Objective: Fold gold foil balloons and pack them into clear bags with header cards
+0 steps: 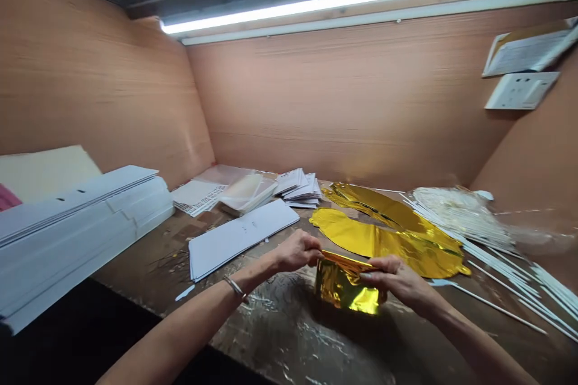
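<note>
Left hand (295,251) and right hand (392,280) are pinching the top edge of a folded gold foil balloon (345,284) at lower centre of the frame, over the table (280,337). A larger gold balloon (388,240) is lying just beyond, white sticks (497,308) to its right.

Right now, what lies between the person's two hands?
In the head view, a folded piece of gold foil spans the gap, pinched by the left hand and right hand.

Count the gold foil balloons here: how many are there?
3 gold foil balloons: one pinched between the left hand and right hand, one lying flat beyond them, one behind that; others may hide underneath.
</note>
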`<action>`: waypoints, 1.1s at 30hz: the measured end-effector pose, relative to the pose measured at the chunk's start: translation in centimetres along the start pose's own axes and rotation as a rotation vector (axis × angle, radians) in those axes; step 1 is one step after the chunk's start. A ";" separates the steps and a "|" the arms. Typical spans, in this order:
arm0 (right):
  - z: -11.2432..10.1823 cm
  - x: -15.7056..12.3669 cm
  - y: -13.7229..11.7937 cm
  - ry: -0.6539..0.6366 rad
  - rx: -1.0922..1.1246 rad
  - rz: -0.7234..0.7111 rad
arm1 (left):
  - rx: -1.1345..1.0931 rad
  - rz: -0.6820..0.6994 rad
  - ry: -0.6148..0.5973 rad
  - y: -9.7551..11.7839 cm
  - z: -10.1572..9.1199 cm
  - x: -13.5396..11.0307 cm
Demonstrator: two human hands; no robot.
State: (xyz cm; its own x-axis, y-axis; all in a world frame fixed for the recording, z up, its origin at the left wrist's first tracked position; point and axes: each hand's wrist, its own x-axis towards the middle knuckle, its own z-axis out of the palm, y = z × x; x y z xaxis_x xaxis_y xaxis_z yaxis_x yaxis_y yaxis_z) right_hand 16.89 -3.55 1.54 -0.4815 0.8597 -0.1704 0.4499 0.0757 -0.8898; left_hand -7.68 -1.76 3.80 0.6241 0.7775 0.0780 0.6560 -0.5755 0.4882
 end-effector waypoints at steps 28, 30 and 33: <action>-2.5 0.9 -2.4 0.213 0.295 -0.071 | 0.959 0.208 0.269 -3.3 1.2 -8.4; -2.7 1.4 -2.1 0.223 0.345 -0.019 | 0.934 0.362 0.273 -2.5 1.9 -8.1; -1.6 2.3 -0.2 0.141 0.339 0.169 | 0.860 0.461 0.315 -2.0 2.5 -7.9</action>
State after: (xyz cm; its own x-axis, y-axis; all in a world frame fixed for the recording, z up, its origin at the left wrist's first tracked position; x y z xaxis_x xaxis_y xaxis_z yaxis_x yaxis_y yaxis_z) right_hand 16.90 -0.76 2.06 -0.3034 0.9085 -0.2874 0.2294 -0.2232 -0.9474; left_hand -12.84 -7.36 0.00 0.8342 0.3945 0.3854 0.5400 -0.7259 -0.4260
